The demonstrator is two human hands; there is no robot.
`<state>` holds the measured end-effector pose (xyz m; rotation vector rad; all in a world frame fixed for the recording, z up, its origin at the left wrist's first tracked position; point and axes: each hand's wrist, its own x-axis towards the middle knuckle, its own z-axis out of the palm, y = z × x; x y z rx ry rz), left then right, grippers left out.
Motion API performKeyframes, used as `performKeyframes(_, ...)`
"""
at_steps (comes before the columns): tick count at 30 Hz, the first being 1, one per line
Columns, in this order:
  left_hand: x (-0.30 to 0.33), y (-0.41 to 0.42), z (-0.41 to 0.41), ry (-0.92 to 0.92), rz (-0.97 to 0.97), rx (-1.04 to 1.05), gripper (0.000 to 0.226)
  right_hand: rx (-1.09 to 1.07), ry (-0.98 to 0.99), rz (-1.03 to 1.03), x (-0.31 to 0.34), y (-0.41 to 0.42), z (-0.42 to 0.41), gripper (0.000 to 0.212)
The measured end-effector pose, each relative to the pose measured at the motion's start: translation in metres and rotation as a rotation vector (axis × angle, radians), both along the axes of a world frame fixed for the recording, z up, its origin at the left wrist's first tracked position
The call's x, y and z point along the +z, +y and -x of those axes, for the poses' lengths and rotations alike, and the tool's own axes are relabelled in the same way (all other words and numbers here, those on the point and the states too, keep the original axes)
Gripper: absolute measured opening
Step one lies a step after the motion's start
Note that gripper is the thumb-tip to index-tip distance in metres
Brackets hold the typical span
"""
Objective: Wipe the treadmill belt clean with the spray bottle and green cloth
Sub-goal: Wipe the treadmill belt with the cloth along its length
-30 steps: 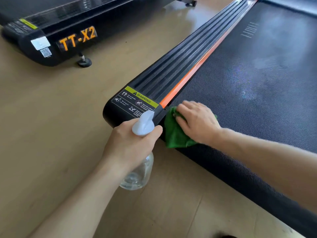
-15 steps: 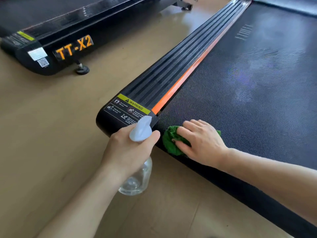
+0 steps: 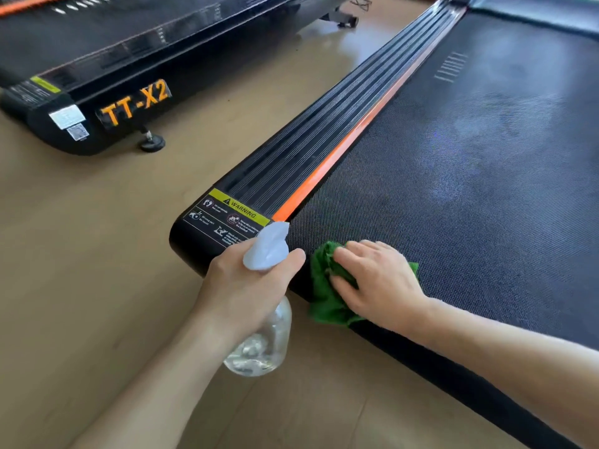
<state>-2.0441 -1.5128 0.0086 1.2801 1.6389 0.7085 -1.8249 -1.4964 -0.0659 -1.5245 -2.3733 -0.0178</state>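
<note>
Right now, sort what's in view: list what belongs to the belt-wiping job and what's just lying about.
In use:
- clear plastic spray bottle, gripped by the left hand
- crumpled green cloth, pressed under the right hand
- black textured treadmill belt

Not part of it:
- second black treadmill marked TT-X2
- yellow warning sticker on the side rail
- tan wooden floor

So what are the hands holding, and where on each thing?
The left hand grips the spray bottle round its neck, below the white spray head. The right hand presses flat on the green cloth on the treadmill belt.

Head view, downward (close) over treadmill belt [image 3: 453, 205]
</note>
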Motion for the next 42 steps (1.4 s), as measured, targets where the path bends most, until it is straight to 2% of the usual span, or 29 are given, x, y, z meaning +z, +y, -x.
performKeyframes(3, -0.001, -0.002, -0.005, -0.018, 0.019, -0.003, 0.049, 0.212, -0.087, -0.021, -0.003, 0.017, -0.017, 0.021)
performKeyframes(4, -0.002, -0.002, -0.007, -0.009, 0.020, -0.006, 0.051, 0.210, -0.125, -0.048, -0.004, 0.040, -0.024, 0.021)
performKeyframes(5, -0.003, -0.002, -0.009, -0.002, 0.027, -0.002, 0.054, 0.156, -0.126, -0.081, -0.004, 0.068, -0.031, 0.022)
performKeyframes(7, -0.004, 0.003, -0.012, 0.002, 0.062, -0.001, 0.060, -0.122, -0.107, -0.083, -0.003, 0.121, -0.046, 0.026)
performKeyframes(9, -0.005, 0.013, -0.020, -0.022, 0.099, 0.016, 0.057, -0.369, -0.050, -0.058, -0.008, 0.148, -0.052, 0.026)
performKeyframes(12, -0.003, 0.034, -0.041, -0.099, 0.136, -0.001, 0.053, -0.347, 0.001, -0.065, -0.011, 0.114, -0.038, 0.021)
performKeyframes(16, 0.032, 0.069, -0.088, -0.023, 0.119, -0.174, 0.048, -0.066, 0.086, 0.027, -0.001, 0.009, -0.041, 0.020)
performKeyframes(19, 0.054, 0.089, -0.116, -0.015, 0.128, -0.229, 0.038, 0.117, 0.044, 0.042, 0.000, -0.011, -0.060, 0.022)
performKeyframes(21, 0.062, 0.099, -0.132, -0.025, 0.172, -0.259, 0.038, 0.043, -0.027, -0.032, -0.005, 0.026, -0.089, 0.021)
performKeyframes(23, 0.062, 0.108, -0.144, -0.050, 0.190, -0.260, 0.039, -0.192, -0.041, -0.099, -0.009, 0.083, -0.124, 0.025)
performKeyframes(25, 0.055, 0.114, -0.150, -0.075, 0.193, -0.246, 0.037, -0.449, -0.061, -0.056, -0.009, 0.128, -0.151, 0.029)
performKeyframes(27, 0.048, 0.116, -0.154, -0.095, 0.175, -0.257, 0.033, -0.578, -0.025, -0.038, -0.008, 0.138, -0.150, 0.021)
performKeyframes(29, 0.041, 0.118, -0.160, -0.095, 0.179, -0.274, 0.032, -0.535, 0.029, -0.100, -0.010, 0.109, -0.136, 0.019)
performKeyframes(31, 0.037, 0.122, -0.165, -0.100, 0.201, -0.277, 0.033, -0.372, 0.079, -0.068, -0.010, 0.048, -0.116, 0.017)
performKeyframes(33, 0.035, 0.124, -0.173, -0.105, 0.215, -0.299, 0.032, -0.248, 0.071, -0.025, -0.008, -0.010, -0.104, 0.018)
performKeyframes(35, 0.032, 0.123, -0.179, -0.113, 0.233, -0.326, 0.031, -0.190, 0.035, -0.004, -0.009, -0.029, -0.108, 0.021)
performKeyframes(42, 0.010, 0.116, -0.170, -0.102, 0.173, -0.271, 0.041, -0.387, -0.014, -0.055, -0.012, -0.007, -0.107, 0.017)
